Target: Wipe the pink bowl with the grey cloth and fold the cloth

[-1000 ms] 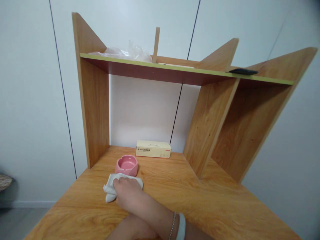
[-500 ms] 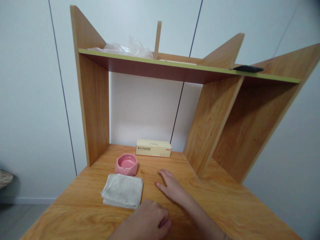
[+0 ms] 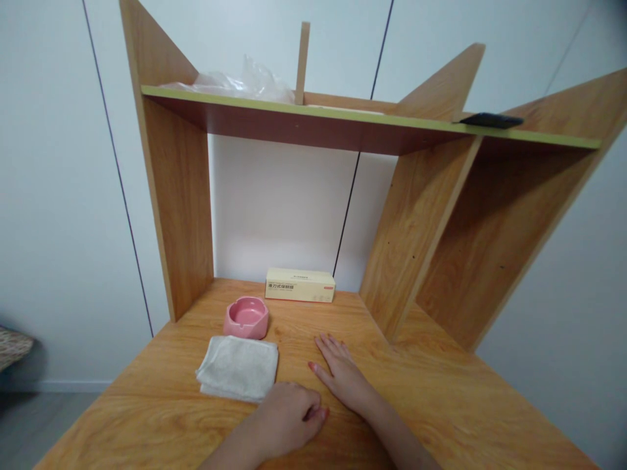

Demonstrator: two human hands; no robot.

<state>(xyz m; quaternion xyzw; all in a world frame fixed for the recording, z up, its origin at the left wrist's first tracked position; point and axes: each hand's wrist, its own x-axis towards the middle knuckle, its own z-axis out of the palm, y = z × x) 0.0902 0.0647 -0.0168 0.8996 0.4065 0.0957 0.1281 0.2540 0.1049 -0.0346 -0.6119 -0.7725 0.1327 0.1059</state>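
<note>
A folded cloth (image 3: 238, 367) is seen flat on the desk (image 3: 431, 405), left of centre, with its far edge just in front of a pink dish (image 3: 240, 329); a box (image 3: 300, 286) is placed farther back. Judged by its appearance, the cloth is light, soft and limp, with little risk of slipping or breaking; its layers could be shifted if only the top one were lifted. A hold is best taken at a side edge, with all layers pinched together. A pale grey, slightly textured surface is shown, folded into a rough rectangle, with stacked layers exposed along the left and near edges. The near right corner is partly covered by the left hand (image 3: 291, 418), which is curled into a loose fist; whether contact is made cannot be told, and nothing is seen held. The right hand (image 3: 343, 375) is laid palm down, fingers extended and slightly spread, with nothing grasped.
</note>
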